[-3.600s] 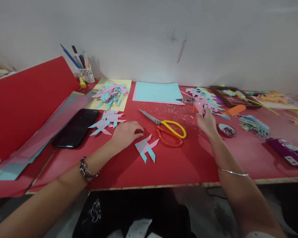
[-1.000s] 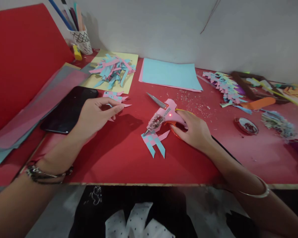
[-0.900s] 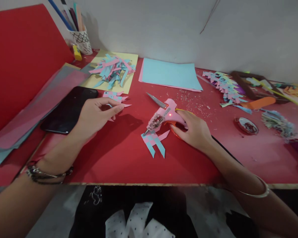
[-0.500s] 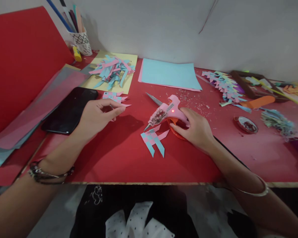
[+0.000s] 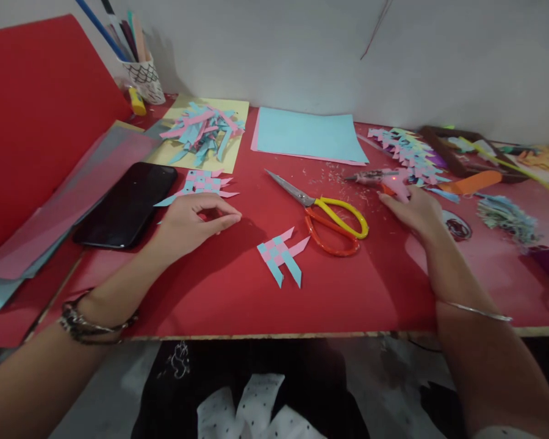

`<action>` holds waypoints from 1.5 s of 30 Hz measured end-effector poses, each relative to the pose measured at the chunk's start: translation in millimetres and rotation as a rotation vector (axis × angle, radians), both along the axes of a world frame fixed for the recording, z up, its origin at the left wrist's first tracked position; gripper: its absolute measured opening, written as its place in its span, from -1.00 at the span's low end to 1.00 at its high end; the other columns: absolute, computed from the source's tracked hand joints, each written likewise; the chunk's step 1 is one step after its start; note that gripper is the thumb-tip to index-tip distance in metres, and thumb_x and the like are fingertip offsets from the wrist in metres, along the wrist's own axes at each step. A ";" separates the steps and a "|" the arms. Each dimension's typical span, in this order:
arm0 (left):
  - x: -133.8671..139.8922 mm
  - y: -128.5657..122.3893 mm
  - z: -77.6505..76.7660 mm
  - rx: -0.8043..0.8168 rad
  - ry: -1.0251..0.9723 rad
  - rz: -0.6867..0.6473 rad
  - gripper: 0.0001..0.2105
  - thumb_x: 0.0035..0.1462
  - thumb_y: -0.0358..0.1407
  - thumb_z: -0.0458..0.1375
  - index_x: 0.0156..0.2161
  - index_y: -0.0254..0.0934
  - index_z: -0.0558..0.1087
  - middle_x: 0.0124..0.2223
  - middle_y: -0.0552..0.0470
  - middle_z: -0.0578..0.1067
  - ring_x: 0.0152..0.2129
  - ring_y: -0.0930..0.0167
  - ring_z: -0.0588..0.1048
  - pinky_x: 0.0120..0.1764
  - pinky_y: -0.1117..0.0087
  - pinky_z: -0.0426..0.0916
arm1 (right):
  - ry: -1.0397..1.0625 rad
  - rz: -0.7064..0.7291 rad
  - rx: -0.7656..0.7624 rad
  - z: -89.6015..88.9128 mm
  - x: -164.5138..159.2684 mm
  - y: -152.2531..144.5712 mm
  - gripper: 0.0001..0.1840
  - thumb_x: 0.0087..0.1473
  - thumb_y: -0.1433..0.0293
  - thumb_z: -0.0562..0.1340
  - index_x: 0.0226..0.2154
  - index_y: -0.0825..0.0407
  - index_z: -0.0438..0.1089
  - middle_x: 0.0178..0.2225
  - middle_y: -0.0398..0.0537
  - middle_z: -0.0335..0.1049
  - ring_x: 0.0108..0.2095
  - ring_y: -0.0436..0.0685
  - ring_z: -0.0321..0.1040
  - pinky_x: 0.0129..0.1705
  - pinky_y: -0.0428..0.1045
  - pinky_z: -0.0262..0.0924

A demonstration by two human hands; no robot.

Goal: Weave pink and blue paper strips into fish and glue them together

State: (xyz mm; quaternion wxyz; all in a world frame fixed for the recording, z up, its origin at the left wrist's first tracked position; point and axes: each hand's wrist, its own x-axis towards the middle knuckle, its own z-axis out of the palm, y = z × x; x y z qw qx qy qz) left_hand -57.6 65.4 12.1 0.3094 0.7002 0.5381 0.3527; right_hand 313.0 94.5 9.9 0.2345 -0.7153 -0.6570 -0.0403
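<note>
Two bare hands at a red surface (image 5: 238, 311); we judge the step in hand to be a gluing step, with the pink glue gun (image 5: 396, 180) away from the work; the next move, in our judgement, calls for exact placing by the fingertips at the woven paper piece (image 5: 277, 251), its strips left undisturbed.

We find the right hand (image 5: 415, 214) grasping the glue gun by its handle, nozzle pointing leftward; the left hand (image 5: 194, 222) has thumb and fingertips drawn together, though we cannot tell whether anything tiny is pinched there.

The woven paper piece lies flat between the hands, touched by neither, nearer to the left; just beyond it, toward the right hand, we note the scissors (image 5: 308, 201), blades apart from the piece; a second woven piece (image 5: 202, 181) lies partly behind the left hand.
</note>
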 end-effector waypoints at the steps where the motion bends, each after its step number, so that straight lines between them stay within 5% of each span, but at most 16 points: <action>1: 0.2 -0.2 -0.6 0.017 0.008 -0.017 -0.88 -0.19 -0.21 0.14 -0.59 -0.19 0.44 -0.54 0.11 0.49 -0.61 0.50 0.37 -0.54 0.51 0.24 | -0.012 -0.055 -0.007 0.4 1.9 0.1 -0.65 -0.15 0.06 0.14 -0.55 0.02 0.18 -0.54 0.10 0.20 -0.36 0.36 0.25 -0.42 0.18 0.05; 3: 0.6 -0.8 -2.6 0.047 0.016 -0.047 -0.89 -0.18 -0.21 0.15 -0.58 -0.18 0.44 -0.53 0.11 0.50 -0.57 0.49 0.40 -0.50 0.52 0.26 | -0.049 -0.183 0.032 4.7 -5.9 -3.0 -0.67 -0.16 0.11 0.18 -0.49 0.04 0.24 -0.41 0.18 0.24 -0.21 0.41 0.21 -0.30 0.22 0.08; 5: 1.6 -1.7 -5.0 0.063 0.026 -0.075 -0.89 -0.18 -0.22 0.16 -0.58 -0.18 0.45 -0.52 0.11 0.51 -0.55 0.48 0.41 -0.46 0.51 0.28 | -0.069 -0.138 0.113 11.8 -27.6 -10.8 -0.68 -0.09 0.15 0.14 -0.35 0.05 0.27 -0.27 0.19 0.23 -0.13 0.37 0.17 -0.20 0.21 0.10; 7: 3.0 -3.2 -7.5 0.073 0.045 -0.115 -0.89 -0.16 -0.21 0.16 -0.56 -0.17 0.46 -0.50 0.10 0.51 -0.54 0.47 0.42 -0.44 0.50 0.29 | -0.015 0.096 0.200 18.0 -58.0 -22.4 -0.77 0.00 0.25 0.07 -0.33 0.03 0.28 -0.33 0.10 0.26 -0.28 0.20 0.25 -0.22 0.13 0.17; 12: 6.5 -6.8 -13.3 0.109 0.106 -0.259 -0.88 -0.08 -0.21 0.13 -0.50 -0.15 0.49 -0.46 0.09 0.53 -0.53 0.47 0.44 -0.40 0.49 0.29 | 0.056 0.822 -0.082 15.3 -124.8 -52.4 -0.73 0.00 0.27 0.14 -0.21 0.00 0.27 -0.28 -0.01 0.31 -0.27 0.12 0.26 -0.25 0.03 0.21; 17: 8.1 -7.1 -18.5 0.132 0.192 -0.372 -0.86 -0.03 -0.22 0.10 -0.45 -0.14 0.50 -0.43 0.10 0.52 -0.50 0.48 0.45 -0.41 0.52 0.28 | -0.070 1.091 -0.214 4.2 -136.9 -59.0 -0.74 0.07 0.30 0.09 -0.20 0.06 0.34 -0.18 0.05 0.31 -0.19 0.11 0.22 -0.13 0.03 0.14; 35: 9.9 -7.4 -25.9 0.357 0.253 -0.503 -0.75 0.12 -0.22 0.01 -0.35 -0.28 0.51 -0.44 0.04 0.50 -0.51 0.55 0.43 -0.44 0.59 0.25 | -0.067 1.155 -0.263 3.2 -134.4 -56.9 -0.69 0.08 0.37 0.06 -0.15 0.06 0.38 -0.17 0.09 0.29 -0.23 0.10 0.16 -0.14 0.05 0.09; 45: 10.2 -7.0 -27.0 0.315 0.279 -0.515 -0.73 0.14 -0.21 -0.02 -0.31 -0.23 0.51 -0.41 0.05 0.50 -0.50 0.54 0.42 -0.43 0.57 0.26 | -0.060 1.158 -0.276 4.3 -134.7 -56.6 -0.69 0.07 0.39 0.06 -0.15 0.07 0.37 -0.18 0.07 0.29 -0.24 0.10 0.15 -0.16 0.04 0.09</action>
